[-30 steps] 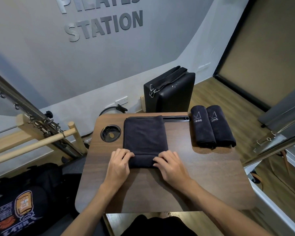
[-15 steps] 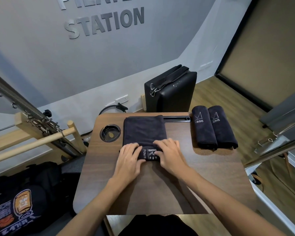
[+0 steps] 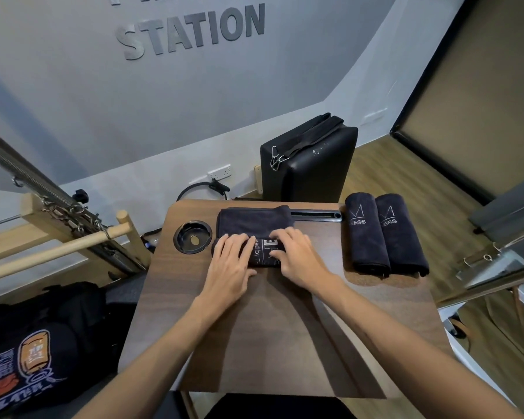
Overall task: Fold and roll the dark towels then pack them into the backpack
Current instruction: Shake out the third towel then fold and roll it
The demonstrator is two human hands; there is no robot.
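A dark towel lies folded on the brown table, its near part rolled up with white lettering showing. My left hand presses on the roll's left half, fingers spread over it. My right hand grips the roll's right half. Two rolled dark towels with white logos lie side by side at the table's right edge. The black backpack with an orange patch sits on the floor at lower left.
A round cup holder is sunk into the table left of the towel. A black padded box stands behind the table. Wooden bars and metal springs lie at left. A metal frame is at right.
Both hands have rolled the towel away from me. The roll has grown thicker and the flat part behind it shorter.
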